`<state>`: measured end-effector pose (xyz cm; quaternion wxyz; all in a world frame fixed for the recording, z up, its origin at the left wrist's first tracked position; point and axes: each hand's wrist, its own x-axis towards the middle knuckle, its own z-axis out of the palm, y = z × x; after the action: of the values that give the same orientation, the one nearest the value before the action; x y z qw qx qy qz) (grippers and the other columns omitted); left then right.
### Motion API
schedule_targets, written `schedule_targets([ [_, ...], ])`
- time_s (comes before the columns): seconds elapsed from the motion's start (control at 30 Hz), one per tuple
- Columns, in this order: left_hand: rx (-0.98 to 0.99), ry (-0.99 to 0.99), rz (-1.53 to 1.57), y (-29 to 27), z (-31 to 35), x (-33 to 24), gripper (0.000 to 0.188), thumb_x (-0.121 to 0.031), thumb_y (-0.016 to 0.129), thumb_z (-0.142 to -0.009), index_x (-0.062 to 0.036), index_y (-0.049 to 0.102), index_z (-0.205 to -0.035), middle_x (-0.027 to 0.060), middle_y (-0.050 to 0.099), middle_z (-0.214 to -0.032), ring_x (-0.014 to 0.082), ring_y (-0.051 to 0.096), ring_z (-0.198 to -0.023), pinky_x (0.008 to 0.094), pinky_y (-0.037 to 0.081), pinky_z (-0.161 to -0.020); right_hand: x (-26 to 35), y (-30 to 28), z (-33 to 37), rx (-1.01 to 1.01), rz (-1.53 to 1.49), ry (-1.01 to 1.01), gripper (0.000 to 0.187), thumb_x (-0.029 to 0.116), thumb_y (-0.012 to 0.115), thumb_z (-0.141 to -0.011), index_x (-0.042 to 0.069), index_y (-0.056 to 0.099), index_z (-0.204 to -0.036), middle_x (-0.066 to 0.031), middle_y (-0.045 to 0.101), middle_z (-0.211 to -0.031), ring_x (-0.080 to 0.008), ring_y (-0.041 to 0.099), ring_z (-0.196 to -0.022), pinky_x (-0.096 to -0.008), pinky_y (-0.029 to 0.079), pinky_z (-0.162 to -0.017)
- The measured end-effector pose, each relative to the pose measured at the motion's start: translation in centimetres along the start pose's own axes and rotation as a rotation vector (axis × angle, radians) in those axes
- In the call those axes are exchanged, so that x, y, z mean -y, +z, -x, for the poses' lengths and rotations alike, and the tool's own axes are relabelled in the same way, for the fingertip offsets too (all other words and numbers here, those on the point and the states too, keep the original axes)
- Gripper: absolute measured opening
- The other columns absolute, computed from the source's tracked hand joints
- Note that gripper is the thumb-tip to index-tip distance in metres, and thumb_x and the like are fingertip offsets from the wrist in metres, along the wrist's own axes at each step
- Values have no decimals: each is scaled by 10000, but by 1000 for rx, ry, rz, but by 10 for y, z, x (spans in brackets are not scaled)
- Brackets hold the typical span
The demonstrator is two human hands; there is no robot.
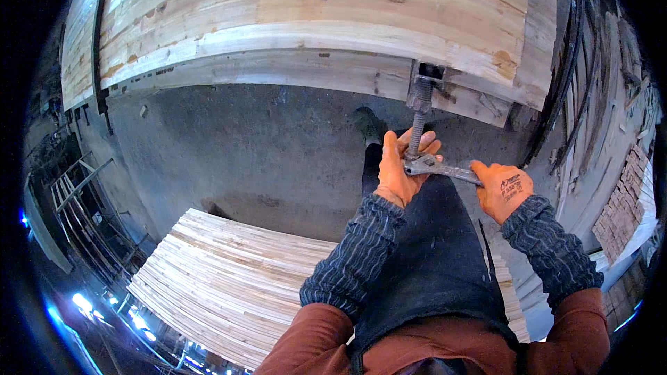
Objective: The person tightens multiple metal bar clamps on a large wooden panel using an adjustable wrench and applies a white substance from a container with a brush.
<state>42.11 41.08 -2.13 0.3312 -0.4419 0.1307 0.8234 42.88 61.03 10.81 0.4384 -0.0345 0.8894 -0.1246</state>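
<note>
A large panel of pale glued boards [313, 7] lies across the far side. At its near edge, toward the right, a metal clamp [421, 94] holds a threaded screw [417, 132] that sticks out toward me. A grey metal wrench [455, 171] has its head at the screw's near end. My left hand [396, 177], in an orange glove, is closed around the wrench head and screw end, fingers partly hidden behind them. My right hand [506, 191], also orange-gloved, grips the far right end of the wrench handle.
Stacked wooden strips [229, 274] lie at the lower left, beside my left arm. A metal frame [80, 191] stands farther left. A dark bar [99, 42] crosses the panel's left part. Long strips [580, 97] and a pile of blocks [624, 198] are at the right.
</note>
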Motion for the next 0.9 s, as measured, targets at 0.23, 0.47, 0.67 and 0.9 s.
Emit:
schedule_targets([
  [0.23,-213,-92,-338,9,-5,-8,488,-401,246,-1020,-20,506,-1177,174,658,-982,333,659,-897,463,542,-787,14,36,-11,30,-149,41,332,266,598,-857,57,546,-1110,-208,658,-895,-396,640,-835,-484,511,-723],
  [0.47,-188,69,-382,-5,-14,-1,456,-369,295,-1011,10,522,-1128,203,671,-977,334,657,-880,448,543,-791,47,51,-62,35,-270,46,477,202,643,-822,-18,475,-1210,-241,654,-901,-408,642,-843,-468,519,-742],
  [0.67,-181,276,-519,-13,-17,10,425,-320,321,-995,40,523,-1097,197,672,-940,308,655,-838,429,542,-782,35,63,-71,72,-259,-12,397,200,653,-807,-8,501,-1109,-230,663,-920,-396,650,-851,-466,529,-739],
  [0.9,-234,430,-514,0,-11,22,411,-276,314,-994,60,545,-1050,157,650,-893,240,634,-786,374,533,-755,18,75,-82,71,-323,-111,352,213,642,-791,-11,534,-1040,-228,656,-895,-400,641,-856,-468,513,-732],
])
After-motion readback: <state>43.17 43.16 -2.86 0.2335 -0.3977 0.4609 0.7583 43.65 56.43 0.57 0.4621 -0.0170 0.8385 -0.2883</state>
